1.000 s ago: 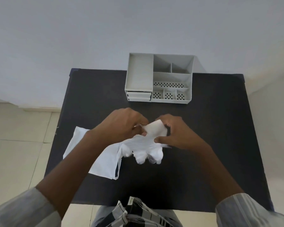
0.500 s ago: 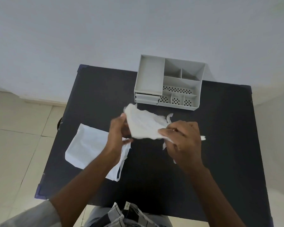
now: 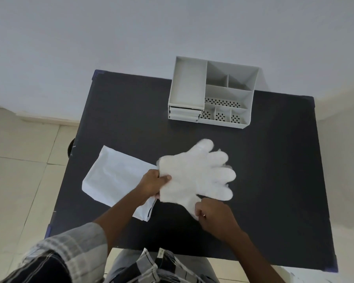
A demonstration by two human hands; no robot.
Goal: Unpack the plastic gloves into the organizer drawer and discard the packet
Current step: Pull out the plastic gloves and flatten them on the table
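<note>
Spreading across mid-bench: plastic gloves [image 3: 196,176], white and translucent, opened flat in a glove shape with the fingers fanned toward the right and far side.

Left hand [image 3: 153,184]: forearm reaching in from the lower left, bent at the wrist, thumb on top and fingers beneath, pinching the cuff edge of the plastic gloves at their left side. Sleeve of a checked shirt [image 3: 70,250] pushed up the forearm.

Right hand [image 3: 215,215]: forearm entering from the lower right, hand curled, fingertips closed on the near lobe of the plastic gloves, the thumb part, at their lower edge.

Packet [image 3: 114,178]: white, flat, lying on the bench to the left of the plastic gloves; its right end is partly under the left hand and the cuff. A dark strip shows along its near right edge.

Organizer [image 3: 213,92]: light grey, at the far edge of the bench, well apart from the hands. Open compartments on top, some with perforated floors; two shallow drawer fronts [image 3: 184,114] stacked at its near left, both pushed in.

Bench [image 3: 274,180]: dark, matte top. Pale tiled floor [image 3: 18,170] to the left; plain wall behind.
</note>
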